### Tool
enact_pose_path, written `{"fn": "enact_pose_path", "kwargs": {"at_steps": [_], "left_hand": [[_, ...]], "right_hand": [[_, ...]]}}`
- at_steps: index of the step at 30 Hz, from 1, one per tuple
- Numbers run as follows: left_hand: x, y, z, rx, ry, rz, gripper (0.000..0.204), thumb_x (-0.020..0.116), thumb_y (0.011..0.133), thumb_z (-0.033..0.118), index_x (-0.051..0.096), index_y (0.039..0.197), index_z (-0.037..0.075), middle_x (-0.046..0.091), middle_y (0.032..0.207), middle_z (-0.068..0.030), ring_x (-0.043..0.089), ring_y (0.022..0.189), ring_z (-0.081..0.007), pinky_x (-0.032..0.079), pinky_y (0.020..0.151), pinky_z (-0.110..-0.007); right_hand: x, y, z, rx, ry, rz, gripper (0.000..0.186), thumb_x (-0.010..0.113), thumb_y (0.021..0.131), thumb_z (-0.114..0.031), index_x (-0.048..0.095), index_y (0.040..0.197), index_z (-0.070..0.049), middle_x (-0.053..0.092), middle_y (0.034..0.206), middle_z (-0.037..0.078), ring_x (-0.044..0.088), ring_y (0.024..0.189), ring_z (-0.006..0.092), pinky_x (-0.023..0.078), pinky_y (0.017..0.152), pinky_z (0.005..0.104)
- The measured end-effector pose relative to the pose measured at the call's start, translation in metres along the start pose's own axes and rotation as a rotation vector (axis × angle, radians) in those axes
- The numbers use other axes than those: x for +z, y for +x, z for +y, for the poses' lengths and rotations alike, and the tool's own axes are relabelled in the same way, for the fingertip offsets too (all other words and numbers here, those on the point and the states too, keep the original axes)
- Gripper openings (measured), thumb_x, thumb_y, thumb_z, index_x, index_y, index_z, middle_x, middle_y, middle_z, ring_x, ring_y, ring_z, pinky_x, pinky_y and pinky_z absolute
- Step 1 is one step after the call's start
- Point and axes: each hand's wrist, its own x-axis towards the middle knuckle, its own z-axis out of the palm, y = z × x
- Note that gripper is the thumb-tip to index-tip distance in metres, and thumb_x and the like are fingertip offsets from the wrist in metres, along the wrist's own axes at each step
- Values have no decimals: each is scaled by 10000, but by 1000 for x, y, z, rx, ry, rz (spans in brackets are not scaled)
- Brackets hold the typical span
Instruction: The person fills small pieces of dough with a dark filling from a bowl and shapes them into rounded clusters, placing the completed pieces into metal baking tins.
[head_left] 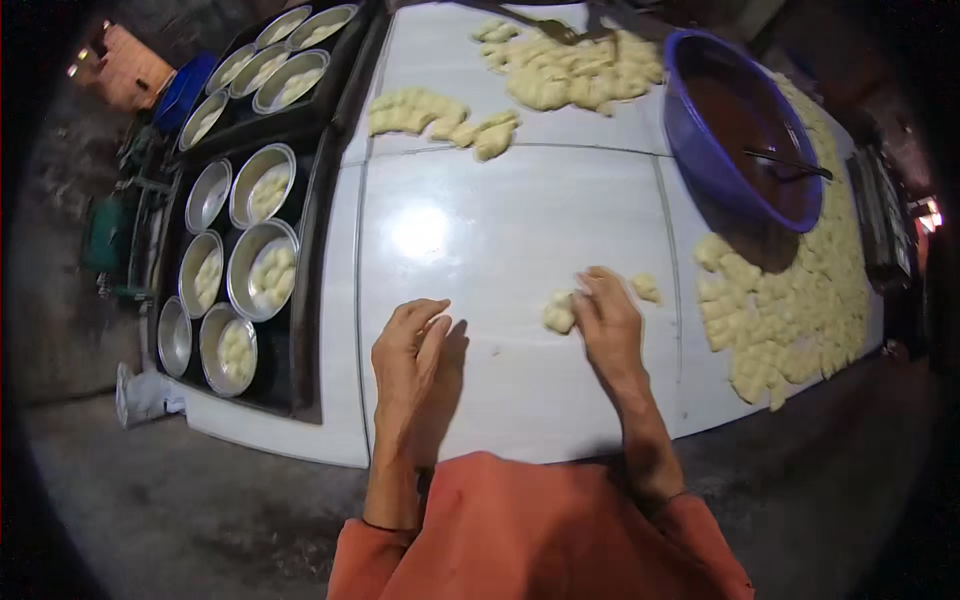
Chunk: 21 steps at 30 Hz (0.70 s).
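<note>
My left hand hovers over the white tiled tabletop with fingers slightly bent, a gap between thumb and fingers, and nothing in it. Over to the right, my right hand has its fingers stretched out. A small pale ball of dough lies beside its thumb; whether they touch, I cannot tell. Just right of the same hand sits a smaller scrap of dough.
Black trays on the left hold round metal pans, most with dough balls inside. Dough pieces and a larger dough mass lie at the back. Right, a purple basin of brown liquid stands near spread dough pieces.
</note>
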Motion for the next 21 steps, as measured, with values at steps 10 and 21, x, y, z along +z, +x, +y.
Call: {"fn": "enact_pose_path", "kwargs": {"at_steps": [10,21], "left_hand": [[-30,-31,-40,202,249,-57,214,701,858,58,761,1063,74,665,1127,-169,639,1058,-315,541,884,-384],[-11,-31,-58,325,484,124,245,721,852,125,743,1095,124,639,1202,-102,588,1130,-285,454,901,-423]], "right_hand": [[103,-71,-75,-494,-137,-323,365,778,792,-310,660,1023,-53,665,971,113,649,838,292,494,654,424],[6,-59,-27,639,976,-467,268,549,934,-138,617,1166,-23,626,982,59,628,829,146,535,670,319]]}}
